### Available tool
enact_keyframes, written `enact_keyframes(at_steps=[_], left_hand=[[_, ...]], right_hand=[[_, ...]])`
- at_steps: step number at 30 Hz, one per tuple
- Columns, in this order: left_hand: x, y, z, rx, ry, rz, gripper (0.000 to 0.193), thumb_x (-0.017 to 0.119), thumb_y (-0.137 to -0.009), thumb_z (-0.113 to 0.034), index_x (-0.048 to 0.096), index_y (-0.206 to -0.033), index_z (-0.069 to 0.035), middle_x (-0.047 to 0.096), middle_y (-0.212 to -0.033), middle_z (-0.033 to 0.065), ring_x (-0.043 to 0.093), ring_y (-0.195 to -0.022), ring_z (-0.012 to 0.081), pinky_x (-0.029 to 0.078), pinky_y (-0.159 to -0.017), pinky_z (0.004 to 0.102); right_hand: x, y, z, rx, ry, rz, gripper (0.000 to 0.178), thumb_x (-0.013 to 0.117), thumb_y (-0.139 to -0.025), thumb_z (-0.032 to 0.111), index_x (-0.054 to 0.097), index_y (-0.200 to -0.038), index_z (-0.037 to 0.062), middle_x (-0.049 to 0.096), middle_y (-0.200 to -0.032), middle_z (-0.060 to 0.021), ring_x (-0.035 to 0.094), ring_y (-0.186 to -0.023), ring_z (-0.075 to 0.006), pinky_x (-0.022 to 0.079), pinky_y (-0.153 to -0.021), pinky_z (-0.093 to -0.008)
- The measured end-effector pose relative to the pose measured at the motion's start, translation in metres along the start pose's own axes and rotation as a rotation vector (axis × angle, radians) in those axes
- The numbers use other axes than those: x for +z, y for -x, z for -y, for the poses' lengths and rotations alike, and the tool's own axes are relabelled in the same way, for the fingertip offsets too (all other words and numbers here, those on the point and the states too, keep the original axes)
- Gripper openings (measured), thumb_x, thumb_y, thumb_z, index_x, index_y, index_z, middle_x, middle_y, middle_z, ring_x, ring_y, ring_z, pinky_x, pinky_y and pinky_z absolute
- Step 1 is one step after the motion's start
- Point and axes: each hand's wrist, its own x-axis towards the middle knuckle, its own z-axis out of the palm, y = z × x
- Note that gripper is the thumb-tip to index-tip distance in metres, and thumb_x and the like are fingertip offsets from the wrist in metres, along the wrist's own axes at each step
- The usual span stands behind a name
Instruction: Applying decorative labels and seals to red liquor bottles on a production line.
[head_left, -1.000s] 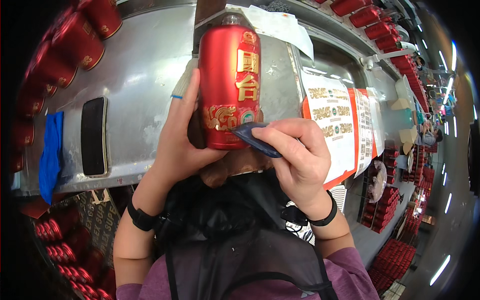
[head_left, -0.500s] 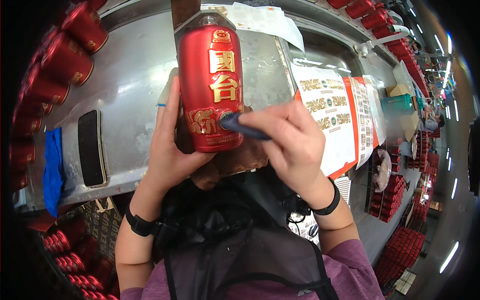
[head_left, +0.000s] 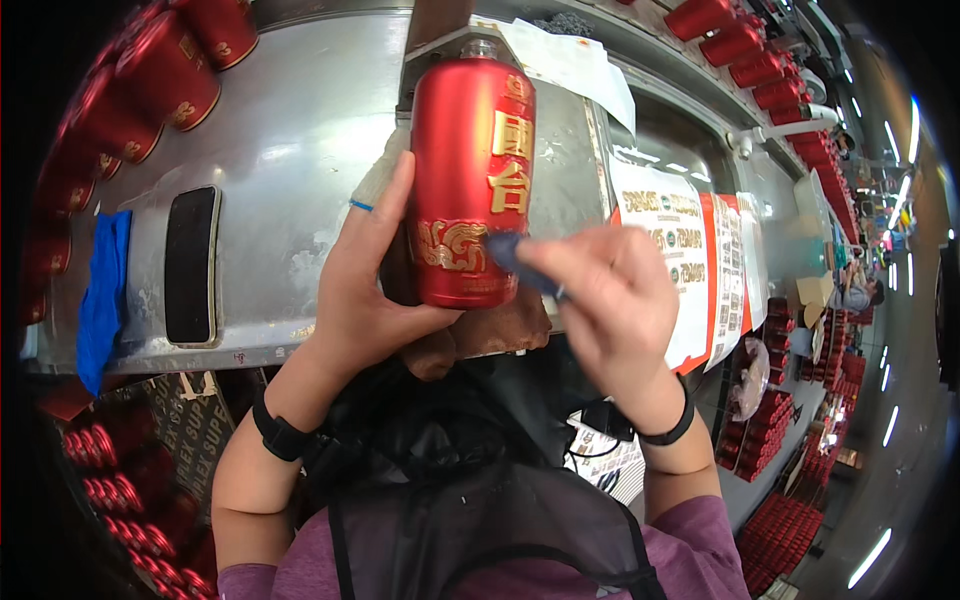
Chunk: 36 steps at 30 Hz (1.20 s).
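A red bottle (head_left: 450, 150) with raised gold characters and a gold relief band near its base lies with its clear neck away from me. It rests against a dark metal bracket (head_left: 437, 45) and a brown cloth-like bundle (head_left: 500, 335). My left hand (head_left: 365, 270) grips the bottle's left side and base, a blue band around one finger. Pinched in my right hand (head_left: 620, 300) is a small dark blue-grey pad (head_left: 525, 265); its exact kind is unclear. Its tip touches the relief band's right part, hiding some of it.
To the left, a phone (head_left: 192, 265) and a blue cloth (head_left: 104, 300) lie on the metal bench (head_left: 290, 150). Red containers (head_left: 165, 70) line the far left edge. Label sheets (head_left: 660, 250) lie on the right, beyond them a white pipe (head_left: 790, 130).
The bottle has turned about its long axis, its gold characters now further to the right. Bottle and both hands sit further right in the picture. The pad stays at the relief band.
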Motion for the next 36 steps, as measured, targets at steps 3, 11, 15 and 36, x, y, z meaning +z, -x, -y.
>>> enact_keyframes(at_steps=[3, 11, 15, 36], left_hand=[[0.001, -0.002, 0.000, 0.133, -0.059, -0.059, 0.102, 0.088, -0.062, -0.015, 0.039, -0.151, -0.004, 0.046, -0.149, 0.0212, 0.050, -0.134, 0.0347, 0.044, -0.108, 0.0390], [0.002, -0.001, 0.001, 0.198, -0.093, -0.099, 0.093, 0.087, -0.060, -0.014, 0.049, -0.145, -0.004, 0.043, -0.153, 0.0190, 0.051, -0.133, 0.0342, 0.045, -0.106, 0.0389], [0.008, 0.002, 0.001, 0.102, -0.058, -0.098, 0.108, 0.089, -0.060, -0.022, 0.035, -0.151, -0.002, 0.052, -0.142, 0.0209, 0.056, -0.124, 0.0349, 0.048, -0.100, 0.0391], [0.006, 0.008, 0.005, 0.164, -0.182, -0.179, 0.086, 0.085, -0.059, -0.025, 0.055, -0.136, 0.001, 0.061, -0.085, 0.0123, 0.061, -0.113, 0.0342, 0.051, -0.090, 0.0411]], right_hand=[[0.000, -0.005, -0.002, -0.187, 0.035, 0.056, 0.033, 0.074, -0.067, 0.003, 0.075, -0.099, 0.0100, 0.061, -0.077, -0.0024, 0.058, -0.068, -0.0218, 0.047, -0.057, -0.0341], [-0.003, -0.014, -0.001, -0.047, 0.173, 0.042, 0.028, 0.073, -0.068, 0.008, 0.074, -0.096, 0.0111, 0.056, -0.074, -0.0009, 0.055, -0.067, -0.0204, 0.046, -0.054, -0.0323], [-0.005, -0.019, 0.001, -0.196, 0.160, 0.104, 0.028, 0.073, -0.069, 0.008, 0.074, -0.097, 0.0110, 0.055, -0.073, -0.0010, 0.054, -0.065, -0.0202, 0.044, -0.054, -0.0325], [-0.006, -0.043, 0.030, -0.308, 0.355, 0.326, 0.034, 0.069, -0.066, 0.010, 0.073, -0.101, 0.0090, 0.051, -0.075, -0.0019, 0.054, -0.066, -0.0184, 0.044, -0.051, -0.0306]])
